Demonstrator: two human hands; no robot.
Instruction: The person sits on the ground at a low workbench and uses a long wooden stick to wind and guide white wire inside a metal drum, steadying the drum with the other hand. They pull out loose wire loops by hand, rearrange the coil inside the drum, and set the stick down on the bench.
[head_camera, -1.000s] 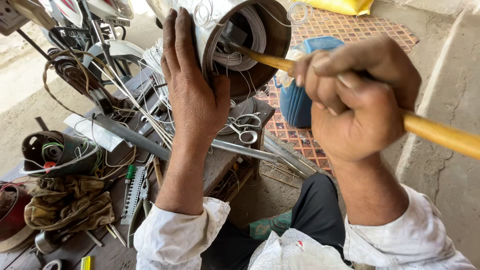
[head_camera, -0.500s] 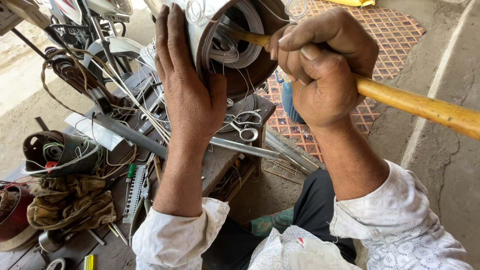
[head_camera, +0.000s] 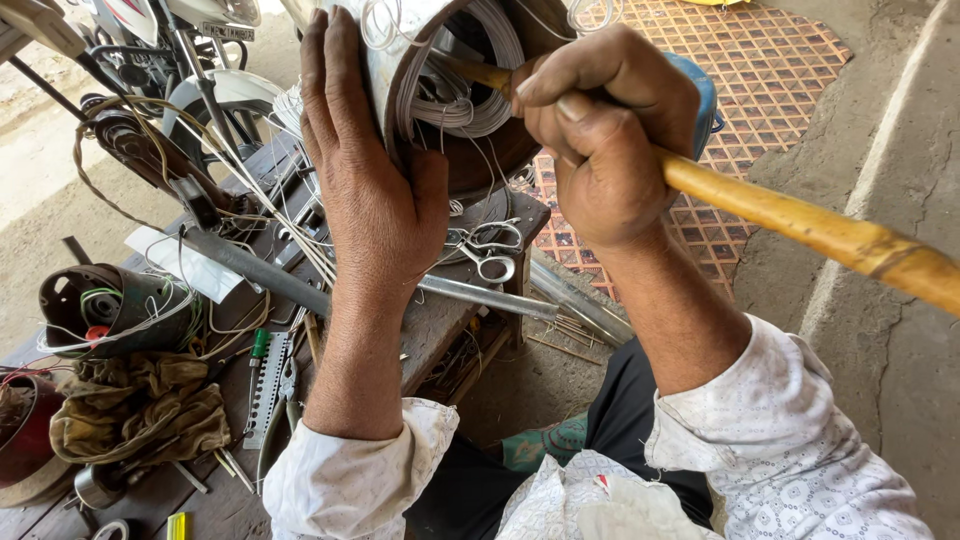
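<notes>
- The metal cylinder (head_camera: 400, 70) (a motor housing with wire coils (head_camera: 470, 90) inside) is held up over the cluttered wooden bench (head_camera: 440, 320), its open end turned to the person so the winding is in reach.
- The left hand (head_camera: 375, 190) lies flat and open against its outer wall, fingers spread, to steady it.
- The right hand (head_camera: 610, 130) is closed tight around a long wooden stick (head_camera: 800, 225), whose tip goes into the coils.
- Below lie scissors (head_camera: 485, 250), a grey rod (head_camera: 480, 295), a dirty rag (head_camera: 140, 410).
</notes>
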